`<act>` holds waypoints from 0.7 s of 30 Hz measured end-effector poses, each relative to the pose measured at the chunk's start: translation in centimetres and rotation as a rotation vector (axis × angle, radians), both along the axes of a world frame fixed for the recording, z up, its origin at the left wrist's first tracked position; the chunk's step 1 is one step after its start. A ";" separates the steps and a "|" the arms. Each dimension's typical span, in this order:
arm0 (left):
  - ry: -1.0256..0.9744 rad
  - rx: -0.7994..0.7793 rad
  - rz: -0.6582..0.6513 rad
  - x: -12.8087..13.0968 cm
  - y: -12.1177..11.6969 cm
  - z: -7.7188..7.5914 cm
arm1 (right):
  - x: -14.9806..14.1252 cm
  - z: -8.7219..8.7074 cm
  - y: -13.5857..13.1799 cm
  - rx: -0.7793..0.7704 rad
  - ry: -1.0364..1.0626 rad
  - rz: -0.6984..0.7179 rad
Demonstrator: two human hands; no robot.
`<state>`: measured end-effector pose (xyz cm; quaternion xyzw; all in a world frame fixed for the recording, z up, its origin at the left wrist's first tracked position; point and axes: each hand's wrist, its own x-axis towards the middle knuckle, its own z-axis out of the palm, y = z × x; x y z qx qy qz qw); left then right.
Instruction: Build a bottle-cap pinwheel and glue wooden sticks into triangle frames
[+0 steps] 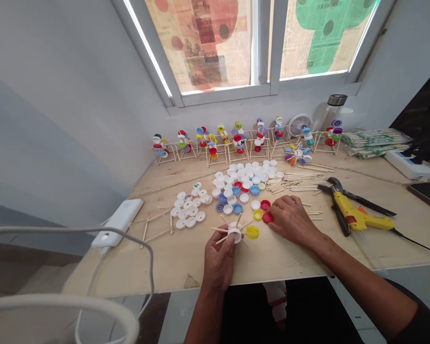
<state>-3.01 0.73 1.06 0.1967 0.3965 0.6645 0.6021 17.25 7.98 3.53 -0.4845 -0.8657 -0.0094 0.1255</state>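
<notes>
In my left hand [220, 255] is a white bottle cap hub [234, 234] with several thin wooden sticks fanning out from it, pinched between thumb and fingers. A yellow bottle cap [252, 232] sits on the end of one stick, at the hub's right. My right hand [290, 217] rests low over the table with its fingers curled on a red bottle cap [268, 218]; part of its grip is hidden. Close to those fingers lie another red cap [265, 205], a yellow cap [258, 214] and a white cap [255, 205].
Several white caps [190, 210] lie at left, near a stick frame [157, 236]. Loose sticks [297, 180] lie behind my right hand. A yellow glue gun [358, 215] and pliers [338, 210] are at right. Finished cap wheels on stands [213, 150] line the back; a power strip [118, 222] is left.
</notes>
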 end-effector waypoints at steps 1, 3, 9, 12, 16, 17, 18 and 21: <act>-0.002 -0.003 -0.005 0.0 0.0 0.0 | 0.0 -0.1 0.0 0.007 -0.001 -0.005; 0.004 -0.008 -0.008 0.0 0.0 0.0 | 0.2 -0.2 0.0 0.018 0.002 -0.013; 0.029 -0.012 0.001 -0.1 0.0 -0.1 | 1.6 0.3 -0.4 0.069 0.040 -0.064; 0.036 -0.004 -0.008 -0.2 0.0 -0.3 | 3.4 0.8 -0.7 0.117 0.072 -0.116; 0.028 -0.004 -0.007 -0.3 0.0 -0.5 | 6.2 0.9 -1.1 0.159 0.046 -0.195; 0.026 -0.004 -0.010 -0.3 0.1 -0.5 | 6.8 0.8 -1.2 0.162 0.031 -0.214; 0.026 -0.005 -0.015 -0.3 0.1 -0.5 | 7.3 0.7 -1.2 0.162 0.016 -0.230; 0.032 -0.011 -0.025 -0.2 0.1 -0.4 | 8.0 0.3 -1.2 0.149 -0.015 -0.249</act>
